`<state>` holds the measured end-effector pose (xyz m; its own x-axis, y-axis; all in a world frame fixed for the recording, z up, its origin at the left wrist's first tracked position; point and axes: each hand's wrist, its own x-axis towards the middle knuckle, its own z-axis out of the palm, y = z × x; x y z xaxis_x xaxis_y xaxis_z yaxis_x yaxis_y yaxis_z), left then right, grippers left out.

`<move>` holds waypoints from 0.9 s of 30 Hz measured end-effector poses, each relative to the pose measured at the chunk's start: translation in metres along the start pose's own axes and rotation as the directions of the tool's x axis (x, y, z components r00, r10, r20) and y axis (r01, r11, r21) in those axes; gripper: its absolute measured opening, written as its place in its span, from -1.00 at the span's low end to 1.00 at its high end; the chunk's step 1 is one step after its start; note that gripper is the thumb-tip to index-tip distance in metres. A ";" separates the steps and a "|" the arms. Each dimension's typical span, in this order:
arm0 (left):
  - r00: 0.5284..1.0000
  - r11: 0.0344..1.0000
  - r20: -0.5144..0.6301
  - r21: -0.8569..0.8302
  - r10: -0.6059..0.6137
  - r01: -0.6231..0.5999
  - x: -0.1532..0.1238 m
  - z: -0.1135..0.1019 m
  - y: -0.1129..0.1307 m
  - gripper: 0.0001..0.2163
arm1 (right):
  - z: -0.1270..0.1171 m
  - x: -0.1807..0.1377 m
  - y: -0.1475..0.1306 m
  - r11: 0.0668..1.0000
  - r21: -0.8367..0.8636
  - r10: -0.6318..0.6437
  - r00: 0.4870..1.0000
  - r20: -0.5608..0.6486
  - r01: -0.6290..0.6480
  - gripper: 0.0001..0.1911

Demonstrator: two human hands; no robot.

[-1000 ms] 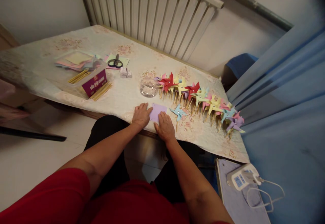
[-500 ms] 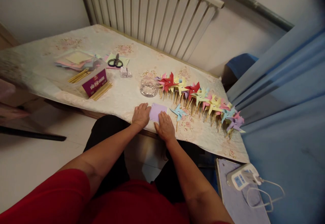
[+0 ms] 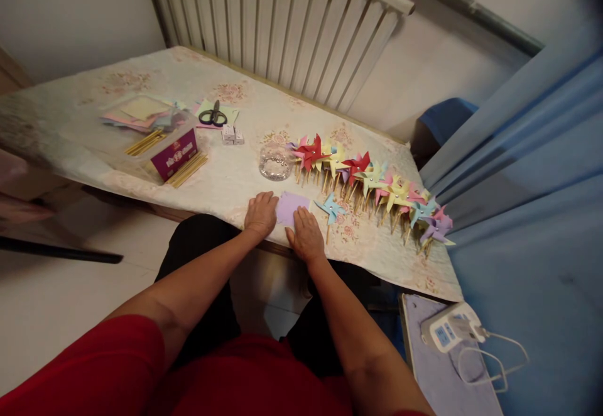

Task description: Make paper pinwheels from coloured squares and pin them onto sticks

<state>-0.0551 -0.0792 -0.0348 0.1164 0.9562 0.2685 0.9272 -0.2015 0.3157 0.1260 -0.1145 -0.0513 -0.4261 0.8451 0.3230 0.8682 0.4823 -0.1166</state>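
A square of purple paper (image 3: 293, 207) lies on the table just in front of me, with small cuts showing near its corners. My left hand (image 3: 261, 213) rests at its left edge, fingers laid down on the tabletop and touching the paper. On the lower right part of the sheet, my right hand (image 3: 306, 232) presses down with its fingers flat. A light blue pinwheel (image 3: 331, 208) on a stick lies right of my right hand. Behind the paper stands a round clear container (image 3: 275, 163) of small shiny pieces.
A row of colourful pinwheels (image 3: 372, 177) runs along the right. To the left are a clear plastic box (image 3: 176, 153) with wooden sticks, loose sticks (image 3: 188, 171), paper sheets (image 3: 141, 111), scissors (image 3: 213, 115) and small white boxes (image 3: 232, 134). A power strip (image 3: 450, 328) lies low at right.
Almost nothing differs. My left hand has shifted very slightly left at the paper's edge; my right hand stays in place on the sheet.
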 end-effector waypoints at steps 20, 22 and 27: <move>0.997 0.996 0.037 -0.064 0.070 -0.068 0.019 0.001 -0.011 -0.68 | -0.004 0.002 -0.003 0.999 -0.003 0.035 0.998 0.058 -0.035 -0.40; 0.997 0.995 0.036 -0.067 0.071 -0.068 0.018 0.000 -0.011 -0.69 | -0.004 0.002 -0.003 0.999 -0.006 0.036 0.998 0.055 -0.036 -0.41; 0.997 0.995 0.035 -0.080 0.065 -0.062 0.017 -0.001 -0.011 -0.70 | -0.004 0.002 -0.003 0.999 0.005 0.032 0.999 0.044 -0.032 -0.42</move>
<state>-0.0635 -0.0612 -0.0322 0.1887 0.9480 0.2562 0.8867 -0.2766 0.3704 0.1237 -0.1152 -0.0463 -0.4086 0.8695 0.2775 0.8804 0.4557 -0.1315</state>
